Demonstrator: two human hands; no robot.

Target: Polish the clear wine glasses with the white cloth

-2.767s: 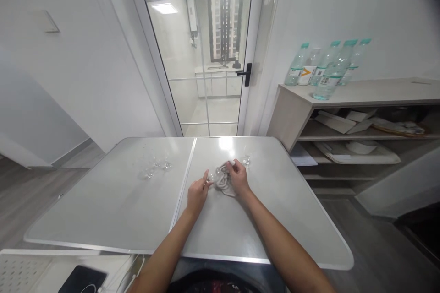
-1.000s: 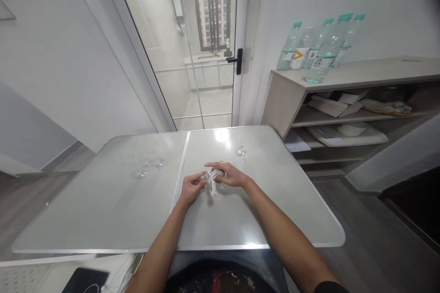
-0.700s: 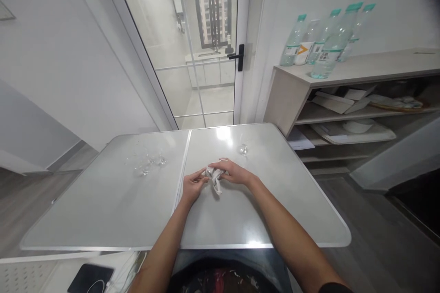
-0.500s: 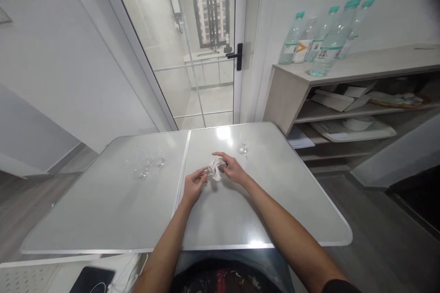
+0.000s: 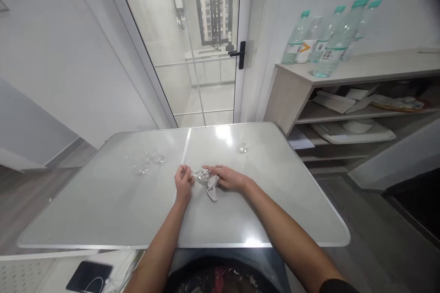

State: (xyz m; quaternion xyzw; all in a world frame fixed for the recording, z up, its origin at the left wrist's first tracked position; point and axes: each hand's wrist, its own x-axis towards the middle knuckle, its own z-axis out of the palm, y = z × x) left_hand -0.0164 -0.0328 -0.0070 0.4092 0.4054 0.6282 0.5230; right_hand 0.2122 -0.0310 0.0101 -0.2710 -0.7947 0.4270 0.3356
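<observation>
My left hand [image 5: 184, 182] is closed around the thin end of a clear stemmed glass [image 5: 199, 175], held on its side just over the table. The glass's wider end points right, toward my right hand [image 5: 229, 177]. In that hand a crumpled white cloth [image 5: 212, 188] is pressed against the wide end, its loose corner hanging toward me. Cloth and fingers hide part of the glass. Another clear glass piece [image 5: 244, 148] stands beyond my right hand. Several more clear glass pieces [image 5: 151, 160] are grouped on the left half; their outlines are hard to make out.
The pale table [image 5: 113, 210] has a metal seam and rounded corners. Behind it is a glazed door [image 5: 213, 96] with a black handle. Several plastic bottles [image 5: 332, 52] stand on the shelf unit [image 5: 288, 94] at right. A dark tablet-like device [image 5: 88, 276] lies at lower left.
My left hand has shifted left and turned, bringing the glass's thin part into view between my hands. The right hand is slightly nearer me, and the cloth hangs lower.
</observation>
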